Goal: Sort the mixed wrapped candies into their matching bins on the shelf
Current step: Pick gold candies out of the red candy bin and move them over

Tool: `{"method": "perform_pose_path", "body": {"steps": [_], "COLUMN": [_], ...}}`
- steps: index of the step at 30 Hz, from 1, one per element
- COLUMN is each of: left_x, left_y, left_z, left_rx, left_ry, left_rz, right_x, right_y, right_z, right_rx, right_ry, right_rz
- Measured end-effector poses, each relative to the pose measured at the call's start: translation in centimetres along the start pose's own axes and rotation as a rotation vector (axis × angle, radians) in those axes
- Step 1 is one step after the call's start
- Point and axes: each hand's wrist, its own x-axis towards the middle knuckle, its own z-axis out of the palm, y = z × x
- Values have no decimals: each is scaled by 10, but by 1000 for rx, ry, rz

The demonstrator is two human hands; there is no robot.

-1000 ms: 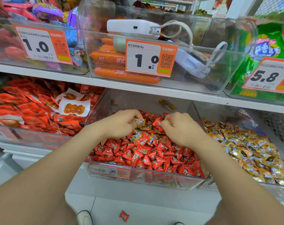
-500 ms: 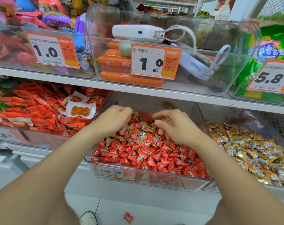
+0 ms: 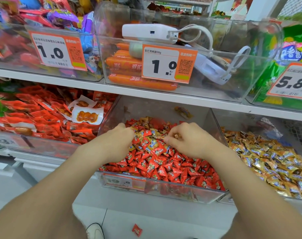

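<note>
Shelf (image 3: 69, 84): white boards carrying rows of clear bins, with orange price tags on the fronts.
Middle bin (image 3: 172, 190): on the lower board, straight ahead; both hands reach into it.
Right bin (image 3: 260, 123): touching the middle bin's right wall and filled with gold candies (image 3: 271, 163).
Red candies (image 3: 164, 168): these fill the front and middle of the middle bin.
Stray gold wrappers (image 3: 146, 137): mixed into the red pile toward the back, between the two hands.
Left hand (image 3: 118, 142): knuckles up, fingers (image 3: 129, 133) curled down with the tips on the mixed wrappers (whether they grip one, I cannot tell).
Right hand (image 3: 193, 141): fingers (image 3: 169, 139) bent in close to the thumb, pinching a gold candy (image 3: 177, 135) just above the pile.
Dropped candy (image 3: 137, 230): a single red one on the floor below the middle bin.
</note>
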Motion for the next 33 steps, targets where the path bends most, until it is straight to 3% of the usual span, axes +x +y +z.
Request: {"method": "perform_pose_path", "body": {"steps": [4, 10, 16, 25, 28, 33], "left_x": [-8, -12, -17, 0, 6, -10], "left_y": [6, 5, 7, 30, 32, 17], "left_z": [-1, -7, -13, -14, -18, -27], "left_rx": [21, -43, -372, -640, -691, -493], "left_ry": [-99, -108, 67, 230, 184, -4], "left_rz": [61, 111, 156, 27, -20, 164], "right_x": [-1, -4, -3, -6, -6, -5], "right_y": [-7, -9, -3, -1, 3, -1], "right_z": [11, 3, -6, -7, -8, -8], "right_rx": [-194, -35, 44, 41, 59, 139], "right_ry": [-86, -20, -9, -146, -48, 10], "right_rz": [34, 56, 73, -36, -40, -35]}}
